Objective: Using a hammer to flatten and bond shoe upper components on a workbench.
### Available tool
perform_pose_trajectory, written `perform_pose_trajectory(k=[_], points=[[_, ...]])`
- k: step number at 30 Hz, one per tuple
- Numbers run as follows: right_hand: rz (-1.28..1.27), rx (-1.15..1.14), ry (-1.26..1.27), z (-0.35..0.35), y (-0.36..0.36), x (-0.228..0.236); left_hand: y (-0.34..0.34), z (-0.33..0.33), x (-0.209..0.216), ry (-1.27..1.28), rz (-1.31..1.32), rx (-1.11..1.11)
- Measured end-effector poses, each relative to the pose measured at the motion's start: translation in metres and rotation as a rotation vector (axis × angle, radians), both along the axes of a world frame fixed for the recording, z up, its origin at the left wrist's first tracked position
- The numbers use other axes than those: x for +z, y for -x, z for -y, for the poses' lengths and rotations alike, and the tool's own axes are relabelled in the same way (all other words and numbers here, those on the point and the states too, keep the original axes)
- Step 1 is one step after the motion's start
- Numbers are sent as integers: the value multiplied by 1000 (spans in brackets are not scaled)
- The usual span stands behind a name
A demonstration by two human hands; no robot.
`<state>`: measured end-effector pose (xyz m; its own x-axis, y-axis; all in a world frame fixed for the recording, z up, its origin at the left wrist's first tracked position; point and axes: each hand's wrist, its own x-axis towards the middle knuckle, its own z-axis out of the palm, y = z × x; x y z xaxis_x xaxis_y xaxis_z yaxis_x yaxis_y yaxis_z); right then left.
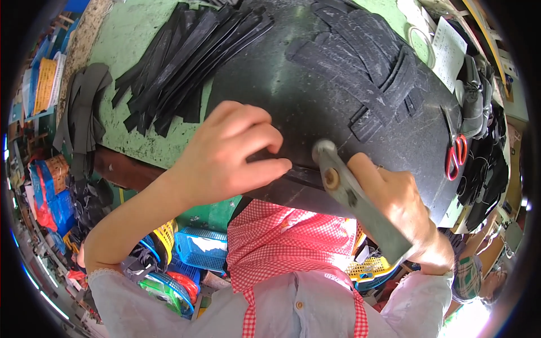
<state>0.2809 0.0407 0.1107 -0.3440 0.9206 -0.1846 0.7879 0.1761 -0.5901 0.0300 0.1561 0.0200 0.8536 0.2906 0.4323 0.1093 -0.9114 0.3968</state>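
Observation:
My right hand (394,197) grips a hammer (363,211); its handle is mostly hidden, and its grey metal head slants across the front of the hand. The hammer's round face (323,147) points away from me, over the black work mat (270,84). My left hand (236,152) is curled, its fingertips down at the end of a thin black strip (304,176) near the mat's front edge. How the thumb meets the strip is hidden. A heap of black strips (366,62) lies on the mat beyond my hands.
A fanned bundle of black strips (186,62) lies on the green tabletop (121,42) at left, with grey strips (84,107) hanging beside it. Red-handled scissors (455,152) lie at the mat's right edge. Blue baskets (203,248) stand below the table, near my checked apron (293,236).

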Motion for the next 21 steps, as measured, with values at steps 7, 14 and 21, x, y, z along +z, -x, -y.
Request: perform_pose_trajectory(k=[7, 14, 21], points=[[-50, 51, 131, -11, 10, 1, 15, -9, -1, 72, 25, 25], [-50, 99, 170, -23, 22, 1, 30, -20, 3, 128, -34, 20], [-87, 116, 178, -33, 38, -8, 45, -26, 5, 186, -105, 40]])
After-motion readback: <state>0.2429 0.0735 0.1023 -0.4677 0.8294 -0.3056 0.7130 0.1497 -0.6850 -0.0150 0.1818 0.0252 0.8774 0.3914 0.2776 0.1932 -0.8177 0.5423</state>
